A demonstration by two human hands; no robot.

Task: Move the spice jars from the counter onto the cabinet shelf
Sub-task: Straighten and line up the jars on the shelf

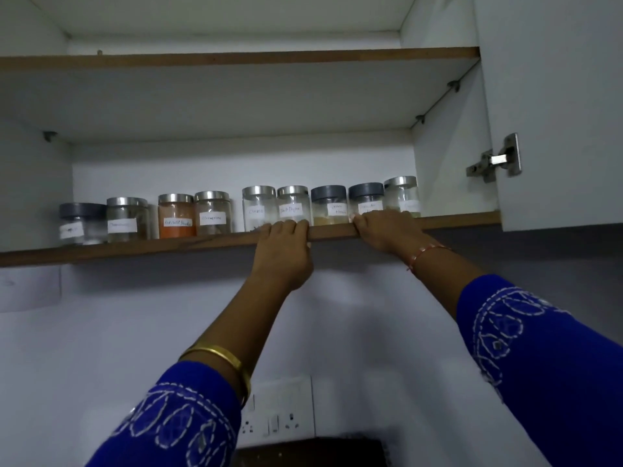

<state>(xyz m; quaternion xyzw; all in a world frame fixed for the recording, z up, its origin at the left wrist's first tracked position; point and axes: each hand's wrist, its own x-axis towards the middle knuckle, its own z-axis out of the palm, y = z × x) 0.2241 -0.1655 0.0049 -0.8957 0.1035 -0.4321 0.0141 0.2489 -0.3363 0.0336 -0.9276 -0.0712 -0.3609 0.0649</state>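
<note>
Several labelled glass spice jars stand in a row along the front of the lower cabinet shelf (135, 248). Among them are a grey-lidded jar (82, 224) at the left, an orange chilli powder jar (177, 215), a black pepper jar (292, 203) and a grey-lidded masala jar (328, 205). My left hand (283, 254) reaches up with its fingertips bent over the shelf's front edge, touching the base of the black pepper jar. Further right, my right hand (387, 232) lies on the edge in front of two jars. Neither hand wraps around a jar.
An upper shelf (236, 57) spans the cabinet above the jars. The open cabinet door (556, 112) with its metal hinge (495, 160) hangs at the right. A wall socket panel (279, 409) sits below, between my arms, above a dark surface (310, 449).
</note>
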